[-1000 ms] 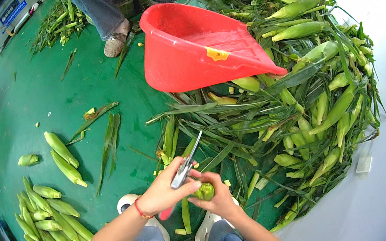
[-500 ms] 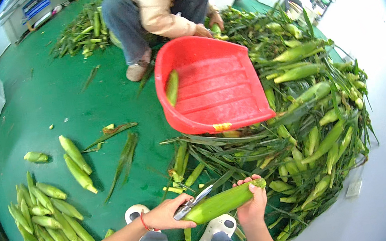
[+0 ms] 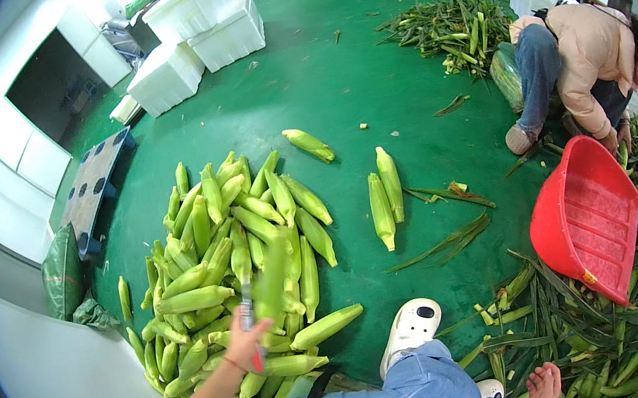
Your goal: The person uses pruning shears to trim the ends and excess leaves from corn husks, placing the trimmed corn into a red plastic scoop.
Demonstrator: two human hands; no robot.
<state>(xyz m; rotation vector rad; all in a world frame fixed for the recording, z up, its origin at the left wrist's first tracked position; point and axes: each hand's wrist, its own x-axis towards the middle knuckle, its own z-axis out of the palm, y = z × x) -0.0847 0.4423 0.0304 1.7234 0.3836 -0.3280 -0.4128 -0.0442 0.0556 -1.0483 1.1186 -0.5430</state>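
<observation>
Over a heap of green-husked corn ears on the left, my left hand is closed around hand shears with a silvery upper part and a red handle end. A motion-blurred ear of corn is right at that hand's fingers. Whether the fingers still grip this ear I cannot tell. My right hand is low at the right, holding nothing, its fingers slightly apart. Nearest it lie long green leaves and unsorted corn on the floor.
A red plastic scoop-shaped basket rests by the leafy pile. Beyond it a co-worker crouches, hands in the corn. Two ears lie mid-floor. White foam boxes, a pallet and a leaf heap are farther off.
My view has swung left. My left hand has carried the shears and the ear over to the corn heap; my right hand has let go of the ear and stays at the right.
</observation>
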